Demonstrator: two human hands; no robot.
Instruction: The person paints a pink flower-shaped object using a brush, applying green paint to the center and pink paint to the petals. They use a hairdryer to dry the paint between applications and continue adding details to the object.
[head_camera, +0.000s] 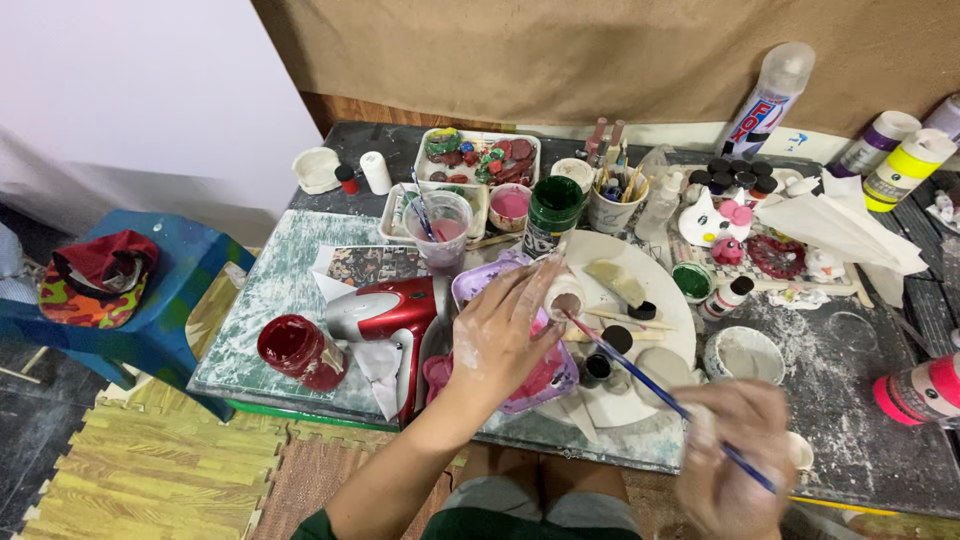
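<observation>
Two hands work over a crowded low table, and little bare room is left except a dusty patch near its right front corner. On the floor by the left edge stands a blue stool with a cap on it. A round white board lies at the middle front, partly on a purple tray. A red hair dryer lies toward the left front, and a jar of dark red paint lies beside it at the front edge. A green paint jar and a cup of pink water stand behind. The left hand is closed around a small white piece above the tray. The right hand, blurred, pinches a blue brush near the front edge; its tip touches the piece.
</observation>
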